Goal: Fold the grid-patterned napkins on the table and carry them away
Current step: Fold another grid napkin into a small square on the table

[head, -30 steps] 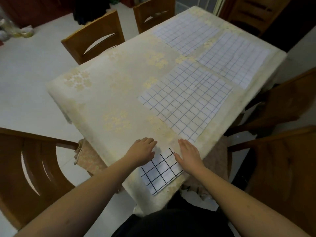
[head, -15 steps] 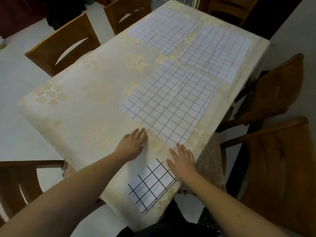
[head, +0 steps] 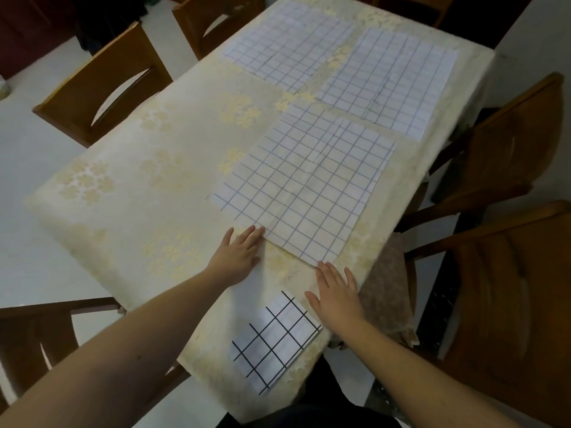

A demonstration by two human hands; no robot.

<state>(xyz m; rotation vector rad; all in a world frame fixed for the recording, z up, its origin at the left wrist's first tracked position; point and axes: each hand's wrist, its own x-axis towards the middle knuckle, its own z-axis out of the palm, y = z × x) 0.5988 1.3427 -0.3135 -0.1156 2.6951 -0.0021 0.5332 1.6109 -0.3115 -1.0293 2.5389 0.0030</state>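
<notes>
A small folded napkin [head: 275, 338] with bold black grid lines lies at the table's near edge, between my forearms. A large unfolded napkin [head: 309, 186] lies flat just beyond it. My left hand [head: 238, 256] is flat with fingers apart, its fingertips at that napkin's near-left edge. My right hand [head: 335, 293] is flat too, fingertips at the napkin's near corner, its thumb side beside the folded one. Two more unfolded napkins lie farther off, one at the far left [head: 287, 44] and one at the far right [head: 389, 78].
The table [head: 129, 193] wears a cream cloth with yellow flower patches. Wooden chairs stand at the left [head: 102, 84], the far left [head: 213, 23], the right [head: 506, 149] and the near right [head: 500, 304]. Another chair back [head: 37, 338] is at the near left.
Both hands have left the folded napkin and moved forward to the near edge of the large unfolded one. The folded napkin stays at the table's edge.
</notes>
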